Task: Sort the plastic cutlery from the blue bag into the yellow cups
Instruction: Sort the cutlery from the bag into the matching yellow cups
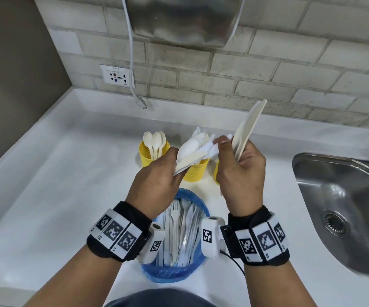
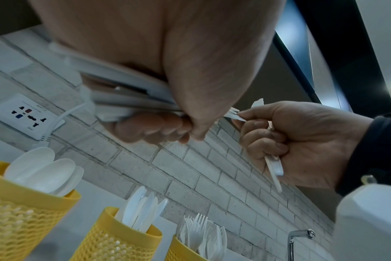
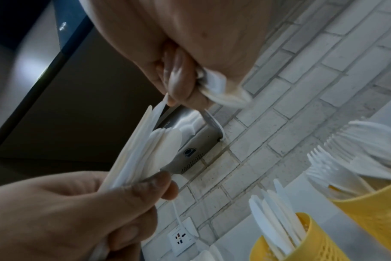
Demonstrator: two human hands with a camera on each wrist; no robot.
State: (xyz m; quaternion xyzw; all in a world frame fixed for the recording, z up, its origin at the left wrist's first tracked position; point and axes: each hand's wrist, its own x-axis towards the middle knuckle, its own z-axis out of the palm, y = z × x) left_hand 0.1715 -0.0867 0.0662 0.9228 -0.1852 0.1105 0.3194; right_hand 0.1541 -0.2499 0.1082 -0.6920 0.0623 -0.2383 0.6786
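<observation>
My left hand [image 1: 172, 160] grips a mixed bundle of white cutlery [image 1: 192, 154] above the cups; the bundle's handles [image 2: 127, 95] cross its palm. My right hand [image 1: 228, 147] holds a few cream knives [image 1: 247, 129] upright in its curled fingers, while its thumb and forefinger pinch the tip of one piece [image 3: 163, 104] in the left bundle. Below my wrists the blue bag [image 1: 192, 260] stands open with several forks and knives inside. Three yellow cups stand behind: one with spoons [image 1: 146, 156], one with knives [image 1: 195, 173], and one with forks [image 2: 183, 250], mostly hidden in the head view.
A steel sink [image 1: 345, 207] is set into the white counter [image 1: 68, 173] at the right, with a tap [image 2: 297, 236] behind it. On the brick wall are a socket [image 1: 117, 76], a loose hanging plug [image 1: 141, 103] and a metal appliance [image 1: 183, 18].
</observation>
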